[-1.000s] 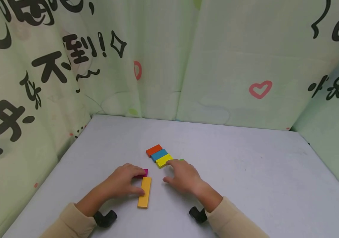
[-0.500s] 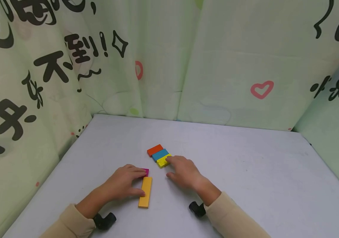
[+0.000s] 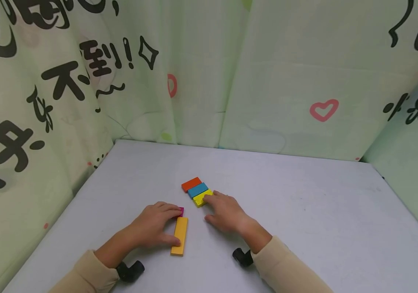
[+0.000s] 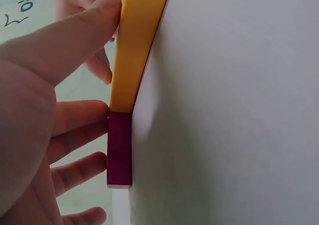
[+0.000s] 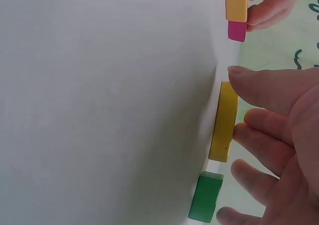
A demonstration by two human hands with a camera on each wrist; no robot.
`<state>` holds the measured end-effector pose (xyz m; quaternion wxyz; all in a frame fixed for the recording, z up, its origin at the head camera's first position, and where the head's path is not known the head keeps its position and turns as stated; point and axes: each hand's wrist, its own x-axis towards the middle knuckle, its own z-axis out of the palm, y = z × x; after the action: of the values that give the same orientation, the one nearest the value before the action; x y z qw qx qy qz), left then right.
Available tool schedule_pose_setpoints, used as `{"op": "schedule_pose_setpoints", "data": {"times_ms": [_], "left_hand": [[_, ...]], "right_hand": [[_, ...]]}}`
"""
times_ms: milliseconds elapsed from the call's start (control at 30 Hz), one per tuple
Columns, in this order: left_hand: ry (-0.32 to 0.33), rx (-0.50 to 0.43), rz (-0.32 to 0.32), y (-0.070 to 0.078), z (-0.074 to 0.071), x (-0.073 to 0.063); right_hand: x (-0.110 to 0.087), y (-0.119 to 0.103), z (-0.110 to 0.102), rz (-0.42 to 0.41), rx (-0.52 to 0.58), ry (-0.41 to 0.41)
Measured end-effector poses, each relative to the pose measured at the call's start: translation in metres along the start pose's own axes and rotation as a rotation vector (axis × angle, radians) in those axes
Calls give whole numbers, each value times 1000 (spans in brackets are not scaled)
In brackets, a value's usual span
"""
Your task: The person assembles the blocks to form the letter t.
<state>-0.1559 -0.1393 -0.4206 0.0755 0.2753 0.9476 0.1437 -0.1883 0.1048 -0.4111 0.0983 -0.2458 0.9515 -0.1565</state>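
Note:
My left hand (image 3: pixel 154 226) spreads over two blocks lying end to end on the table. Its thumb rests on a long orange-yellow block (image 3: pixel 181 230), and its fingertips touch the top of a magenta block (image 4: pixel 119 150). My right hand (image 3: pixel 227 213) is over a yellow block (image 3: pixel 199 200), one fingertip on its top and the thumb off to the near side. Beside the yellow block lie a blue block (image 3: pixel 198 190) and a red-orange block (image 3: pixel 191 184) in a stepped row. A green block (image 5: pixel 206 197) shows in the right wrist view, below the fingers; my right hand hides it in the head view.
The white table (image 3: pixel 304 236) extends well to the right of both hands. A pale green curtain (image 3: pixel 267 81) with black lettering hangs round its back and sides. Black cameras sit at both wrists, below the beige sleeves (image 3: pixel 88 270).
My right hand has shifted slightly so that its fingertip lies on the yellow block, and the green block has gone out of sight behind it. My left hand stays on its two blocks.

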Motion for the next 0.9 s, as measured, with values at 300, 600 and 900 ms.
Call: {"op": "schedule_pose_setpoints", "data": {"times_ms": [300,600,900], "left_hand": [[-1,-4,20,-1,1,-1],[-17,-20,60,-9,1,2],[-42,-49,57,-10,-4,3]], "right_hand": [[-3,-2,1,-2,24,6],[-7,-2,1,7,72,-7],[-7,-5,-2,41,29,39]]}}
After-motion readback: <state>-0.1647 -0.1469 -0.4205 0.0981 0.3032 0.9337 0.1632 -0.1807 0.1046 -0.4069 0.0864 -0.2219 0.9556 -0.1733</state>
